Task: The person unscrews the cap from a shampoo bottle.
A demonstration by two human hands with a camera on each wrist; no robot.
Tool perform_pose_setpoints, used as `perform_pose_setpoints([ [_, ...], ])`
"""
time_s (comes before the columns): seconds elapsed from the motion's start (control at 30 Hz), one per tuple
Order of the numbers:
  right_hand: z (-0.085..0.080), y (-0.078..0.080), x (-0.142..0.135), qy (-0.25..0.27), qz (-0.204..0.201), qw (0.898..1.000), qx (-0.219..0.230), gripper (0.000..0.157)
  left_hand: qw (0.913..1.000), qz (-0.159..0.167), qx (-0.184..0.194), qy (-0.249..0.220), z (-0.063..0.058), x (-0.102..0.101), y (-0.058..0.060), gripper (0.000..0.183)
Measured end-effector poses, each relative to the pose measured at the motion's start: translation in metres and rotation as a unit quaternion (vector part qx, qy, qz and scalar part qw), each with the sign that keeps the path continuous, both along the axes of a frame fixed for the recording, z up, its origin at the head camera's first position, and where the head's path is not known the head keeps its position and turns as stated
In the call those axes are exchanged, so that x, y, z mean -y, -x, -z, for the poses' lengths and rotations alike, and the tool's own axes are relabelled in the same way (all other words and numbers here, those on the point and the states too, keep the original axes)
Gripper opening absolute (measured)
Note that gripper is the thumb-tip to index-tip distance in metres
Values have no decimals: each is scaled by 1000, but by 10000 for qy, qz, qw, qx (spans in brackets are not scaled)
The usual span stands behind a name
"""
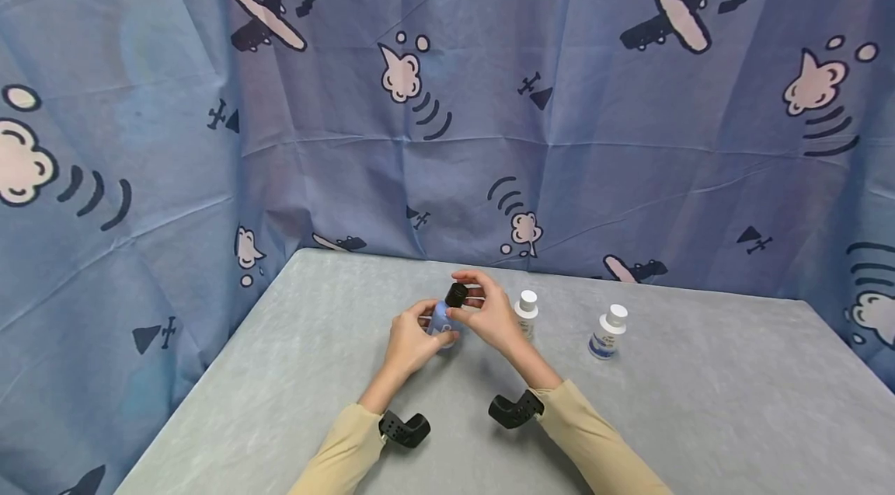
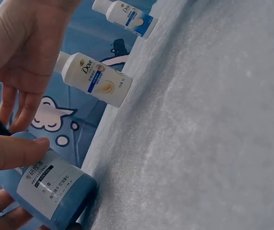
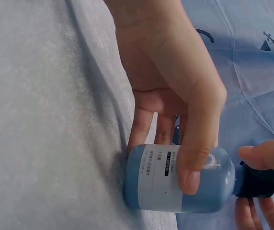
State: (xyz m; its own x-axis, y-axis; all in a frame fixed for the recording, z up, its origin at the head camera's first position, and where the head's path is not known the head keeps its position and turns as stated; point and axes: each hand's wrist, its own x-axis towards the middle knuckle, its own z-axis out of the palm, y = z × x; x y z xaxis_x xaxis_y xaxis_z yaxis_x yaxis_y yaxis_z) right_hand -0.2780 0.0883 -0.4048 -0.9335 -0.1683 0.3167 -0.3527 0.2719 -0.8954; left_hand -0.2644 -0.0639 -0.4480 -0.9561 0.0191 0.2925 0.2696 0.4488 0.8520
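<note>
A blue bottle with a white label and a black cap leans slightly to the right, its base close to the table. My left hand grips the bottle body, thumb across the label in the right wrist view. From the other side, my right hand pinches the black cap between thumb and fingers. The cap sits at the bottle's neck. Just beyond the right hand stands a white Dove bottle, partly covered by that hand in the head view.
Farther right on the grey table stands a second white Dove bottle with a blue label band. A blue curtain printed with planes hangs behind the table and down its left side. Both wrists wear black camera mounts.
</note>
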Motion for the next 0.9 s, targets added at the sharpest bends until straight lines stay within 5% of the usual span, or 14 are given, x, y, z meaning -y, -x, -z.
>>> perform_pose_setpoints([
  [0.7, 0, 3, 1, -217, 94, 9997, 95, 46, 9997, 113, -195, 49, 1, -1, 1, 50],
  [0.9, -2, -1, 0, -673, 261, 9971, 252, 47, 9997, 98, -191, 146, 0, 0, 0, 51],
])
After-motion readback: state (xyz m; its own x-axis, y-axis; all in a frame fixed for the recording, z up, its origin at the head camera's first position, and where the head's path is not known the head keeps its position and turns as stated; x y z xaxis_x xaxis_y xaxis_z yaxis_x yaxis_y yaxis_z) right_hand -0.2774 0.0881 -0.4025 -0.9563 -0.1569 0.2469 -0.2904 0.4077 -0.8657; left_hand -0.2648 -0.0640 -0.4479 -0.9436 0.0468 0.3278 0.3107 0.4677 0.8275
